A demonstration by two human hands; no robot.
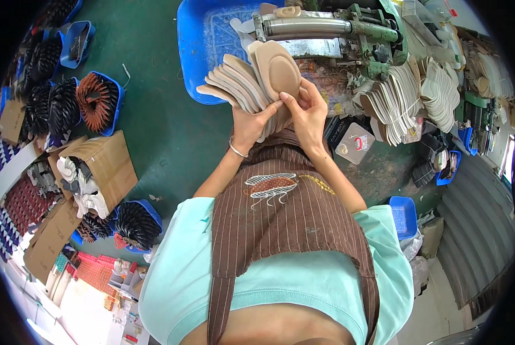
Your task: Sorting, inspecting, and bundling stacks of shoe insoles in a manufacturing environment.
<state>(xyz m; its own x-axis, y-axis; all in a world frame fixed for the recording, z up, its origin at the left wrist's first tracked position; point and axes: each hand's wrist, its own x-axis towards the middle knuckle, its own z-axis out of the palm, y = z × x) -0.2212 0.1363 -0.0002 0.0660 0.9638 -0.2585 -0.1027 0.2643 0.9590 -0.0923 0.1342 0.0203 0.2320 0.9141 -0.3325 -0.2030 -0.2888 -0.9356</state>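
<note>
Low in front of me, my left hand point(249, 126) is closed around a fanned stack of beige insoles point(234, 86). The foremost insole point(278, 66) faces up and has a stitched-looking oval outline on its pad. My right hand point(310, 115) holds this one by its right edge, thumb on the face and fingers curled behind. Both thumbs nearly meet at the front of the stack. The lower ends of the insoles are partly hidden by my hands and lap.
Beyond the stack are a blue tub point(191, 63) and a green machine with metal rollers point(309, 27). Tied bundles of insoles point(396, 100) lie to the right, near a square tin point(355, 144). At left stand a cardboard box point(111, 164) and several blue baskets point(119, 106) of shoe parts.
</note>
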